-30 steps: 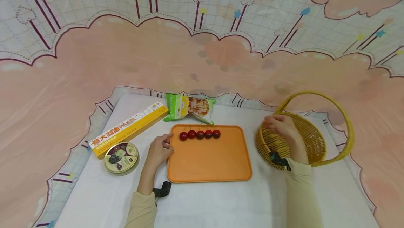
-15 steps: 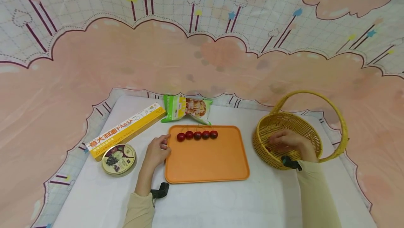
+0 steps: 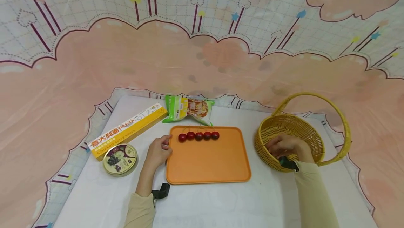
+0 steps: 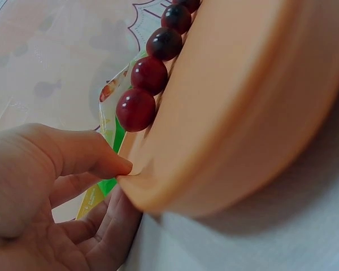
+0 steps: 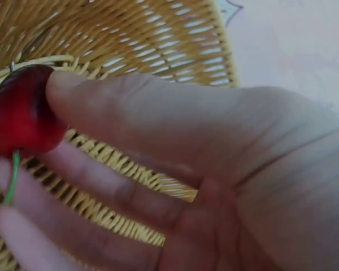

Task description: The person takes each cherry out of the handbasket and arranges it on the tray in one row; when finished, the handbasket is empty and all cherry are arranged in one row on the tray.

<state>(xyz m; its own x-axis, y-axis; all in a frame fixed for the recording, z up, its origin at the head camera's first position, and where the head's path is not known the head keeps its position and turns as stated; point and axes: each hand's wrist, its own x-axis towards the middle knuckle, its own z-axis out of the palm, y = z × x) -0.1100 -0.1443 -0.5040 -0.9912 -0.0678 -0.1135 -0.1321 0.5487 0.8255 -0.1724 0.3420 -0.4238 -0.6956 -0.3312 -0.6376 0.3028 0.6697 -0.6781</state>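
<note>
My left hand (image 3: 157,153) pinches the left rim of an orange tray (image 3: 208,163). In the left wrist view the thumb lies on the rim, with other fingers below it. Several dark red cherries (image 3: 199,136), stems pointing back, form a row along the tray's far side. Inside a yellow wicker basket (image 3: 298,124) at the right is my right hand (image 3: 288,145). The right wrist view shows it holding a red cherry (image 5: 25,116) with a green stem between thumb and fingers. That cherry is hidden by the hand in the head view.
A yellow and white pasta box (image 3: 127,129) lies slanted at the left, beside a round tin (image 3: 120,159). Behind the tray is a green snack packet (image 3: 189,109). The basket's tall handle (image 3: 344,126) arches up at its right side. White cloth (image 3: 221,203) covers the table.
My right hand has gone from above the basket's left rim down into the basket and now holds a cherry. The left hand stays at the tray's edge.
</note>
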